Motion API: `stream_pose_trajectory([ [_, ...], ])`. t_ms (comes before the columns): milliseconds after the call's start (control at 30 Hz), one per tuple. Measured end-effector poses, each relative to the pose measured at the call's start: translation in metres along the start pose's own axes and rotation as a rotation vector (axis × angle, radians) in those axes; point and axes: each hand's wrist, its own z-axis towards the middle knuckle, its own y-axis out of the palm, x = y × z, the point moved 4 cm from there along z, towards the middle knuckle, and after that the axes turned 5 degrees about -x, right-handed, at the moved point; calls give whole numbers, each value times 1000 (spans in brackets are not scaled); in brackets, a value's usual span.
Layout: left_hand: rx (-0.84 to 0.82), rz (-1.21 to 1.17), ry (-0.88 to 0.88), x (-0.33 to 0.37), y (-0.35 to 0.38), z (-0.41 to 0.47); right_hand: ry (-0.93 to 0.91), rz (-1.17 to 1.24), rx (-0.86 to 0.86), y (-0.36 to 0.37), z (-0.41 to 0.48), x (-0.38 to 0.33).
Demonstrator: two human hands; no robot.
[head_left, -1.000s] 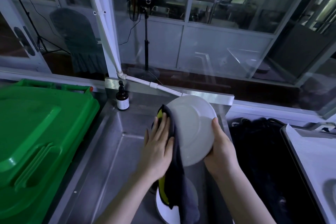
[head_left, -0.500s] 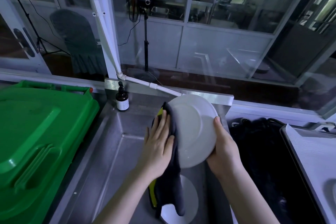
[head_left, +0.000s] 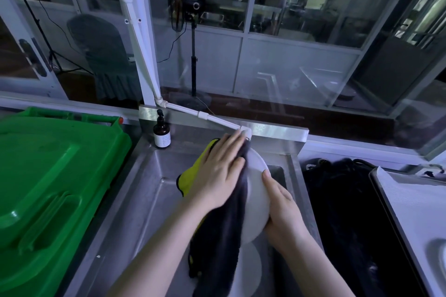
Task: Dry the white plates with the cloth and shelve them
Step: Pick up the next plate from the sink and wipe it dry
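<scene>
**Position.** The white plate (head_left: 257,200) was held on edge above the steel basin (head_left: 149,200), tilted, with its far rim toward the basin's back wall. A second plate (head_left: 251,270) lay flat on the basin floor directly beneath it, partly covered by hanging fabric.

**Hands.** The right hand (head_left: 282,210) gripped the near-right rim of the white plate. Its thumb lay on the visible face, and its fingers were hidden behind the plate. The left hand (head_left: 217,176) lay flat with straight fingers and grasped nothing. It pressed the cloth (head_left: 224,236), dark with a yellow side, against the plate's left face. The cloth's tail draped down toward the basin floor.

**Step in hand (judged).** One face was being wiped.
- A flat palm would spread pressure best.
- The right hand should brace from behind, against the push.
- Strokes should run from the centre out to the rim.
- The plate should be turned in the grip so the patch under the thumb also gets dried.
- The loose tail should be gathered up, since the basin floor could be wet.
- A damp glazed plate is probably slippery, so the rim grip should not be relaxed.

**Surroundings.** A brown pump bottle (head_left: 162,132) stood at the basin's far-left corner. A green bin lid (head_left: 48,176) lay left of the basin. No shelf was in view, so shelving was not yet done.
</scene>
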Motion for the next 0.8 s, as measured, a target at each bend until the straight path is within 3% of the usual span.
stream_pose_trajectory([
  [167, 100, -340, -217, -44, 9, -33, -26, 43, 57, -9, -6, -20],
  [400, 306, -283, -181, -6, 26, -88, -107, 74, 124, -3, -4, -33],
  [633, 80, 159, 19, 50, 26, -62, 33, 243, 100, 4, -3, -6],
  [800, -26, 44, 25, 42, 23, -39, 35, 273, 53, 1, -8, -8],
])
